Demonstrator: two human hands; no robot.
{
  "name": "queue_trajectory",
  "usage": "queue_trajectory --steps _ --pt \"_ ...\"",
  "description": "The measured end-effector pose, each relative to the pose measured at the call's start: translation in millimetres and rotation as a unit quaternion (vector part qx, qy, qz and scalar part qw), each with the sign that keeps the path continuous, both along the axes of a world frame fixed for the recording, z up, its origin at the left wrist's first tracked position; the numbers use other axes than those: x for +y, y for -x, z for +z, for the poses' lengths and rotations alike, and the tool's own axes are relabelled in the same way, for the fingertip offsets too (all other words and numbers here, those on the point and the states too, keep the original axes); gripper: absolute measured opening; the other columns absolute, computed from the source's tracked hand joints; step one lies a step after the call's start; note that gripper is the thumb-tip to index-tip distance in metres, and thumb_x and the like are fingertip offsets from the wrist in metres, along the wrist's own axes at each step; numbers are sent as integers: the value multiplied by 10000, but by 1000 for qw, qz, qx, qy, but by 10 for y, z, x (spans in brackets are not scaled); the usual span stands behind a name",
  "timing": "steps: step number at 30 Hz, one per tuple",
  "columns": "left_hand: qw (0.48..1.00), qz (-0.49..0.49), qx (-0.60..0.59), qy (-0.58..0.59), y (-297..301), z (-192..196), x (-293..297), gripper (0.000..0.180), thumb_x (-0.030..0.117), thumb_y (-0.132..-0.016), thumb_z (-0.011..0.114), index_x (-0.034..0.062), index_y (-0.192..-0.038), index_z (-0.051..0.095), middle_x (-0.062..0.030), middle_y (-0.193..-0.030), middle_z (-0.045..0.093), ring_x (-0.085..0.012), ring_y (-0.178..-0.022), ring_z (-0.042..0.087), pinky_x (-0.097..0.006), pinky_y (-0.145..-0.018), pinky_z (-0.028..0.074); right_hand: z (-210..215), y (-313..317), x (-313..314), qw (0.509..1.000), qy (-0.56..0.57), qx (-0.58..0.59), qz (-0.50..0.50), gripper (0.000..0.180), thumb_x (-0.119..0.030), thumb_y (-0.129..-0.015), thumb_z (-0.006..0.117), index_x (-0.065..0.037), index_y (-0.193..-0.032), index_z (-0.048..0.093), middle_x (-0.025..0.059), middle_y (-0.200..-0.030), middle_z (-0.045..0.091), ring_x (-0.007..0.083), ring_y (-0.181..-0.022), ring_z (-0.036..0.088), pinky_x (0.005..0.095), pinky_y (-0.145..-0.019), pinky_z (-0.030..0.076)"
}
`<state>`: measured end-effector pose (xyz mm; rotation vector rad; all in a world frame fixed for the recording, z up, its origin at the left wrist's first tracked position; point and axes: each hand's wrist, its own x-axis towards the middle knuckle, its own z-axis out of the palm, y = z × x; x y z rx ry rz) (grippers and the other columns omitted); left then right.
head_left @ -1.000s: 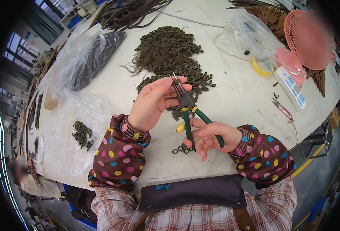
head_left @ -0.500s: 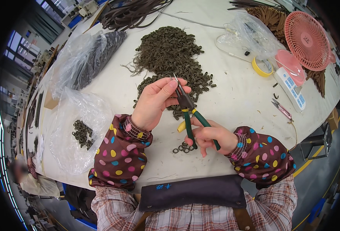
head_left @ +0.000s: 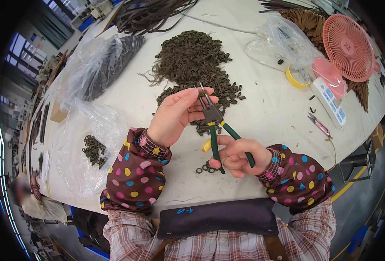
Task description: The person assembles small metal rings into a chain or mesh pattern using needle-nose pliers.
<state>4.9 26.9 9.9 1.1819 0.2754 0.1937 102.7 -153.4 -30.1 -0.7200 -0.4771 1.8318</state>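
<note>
My right hand (head_left: 247,157) holds green-handled pliers (head_left: 212,114), whose slim jaws point away from me, slightly apart. A yellow wrap or cover (head_left: 206,145) shows by the right hand's fingers. At the jaw tips my left hand (head_left: 175,115) is closed in a pinch. Between its fingertips a small dark brown loop (head_left: 204,93) appears to sit around the jaws, partly hidden by the fingers. Just beyond the hands lies a big heap of similar loops (head_left: 190,56). Several small rings (head_left: 207,168) rest on the table nearer me, beside the handles.
On the left, a clear plastic bag (head_left: 77,152) carries a small pile of loops (head_left: 93,150); a fuller bag (head_left: 109,65) lies behind. To the right are yellow tape (head_left: 297,78), a white power strip (head_left: 329,101), small snips (head_left: 319,123) and a pink fan (head_left: 348,47).
The pliers' handles and jaws have spread a little wider. My right hand has shifted slightly right and nearer me. My left hand stays at the jaw tips, where the loop now shows more.
</note>
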Motion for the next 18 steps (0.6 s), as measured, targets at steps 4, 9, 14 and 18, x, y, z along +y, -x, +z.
queue_trajectory --steps 4,9,14,18 --pt "1000 -3 -1 12 14 6 13 296 232 -925 454 6 -1087 556 -83 -990 628 -131 -855 601 -261 -799 468 11 -7 11 999 -17 31 18 488 -175 -799 417 -27 -1259 342 90 -859 525 21 -405 293 216 -424 410" --pt "994 50 27 -93 32 -18 -20 298 237 -918 460 3 -1080 547 -82 -970 629 -127 -866 588 -272 -786 464 23 9 22 1000 -13 10 17 496 -177 -798 422 -29 -1264 337 84 -853 525 22 -408 292 215 -427 409" --pt "998 22 31 -55 39 57 5 300 233 -918 464 3 -1093 544 -84 -978 629 -122 -865 588 -263 -784 463 1 -28 18 999 -14 -30 16 517 -184 -795 429 -30 -1277 322 66 -834 528 21 -414 289 217 -434 399" --pt "999 -5 14 -52 40 63 18 310 239 -917 465 10 -1110 540 -83 -989 628 -120 -879 586 -268 -799 460 12 -28 4 999 -21 -19 21 519 -185 -798 425 -36 -1283 316 64 -848 532 21 -416 291 216 -431 392"
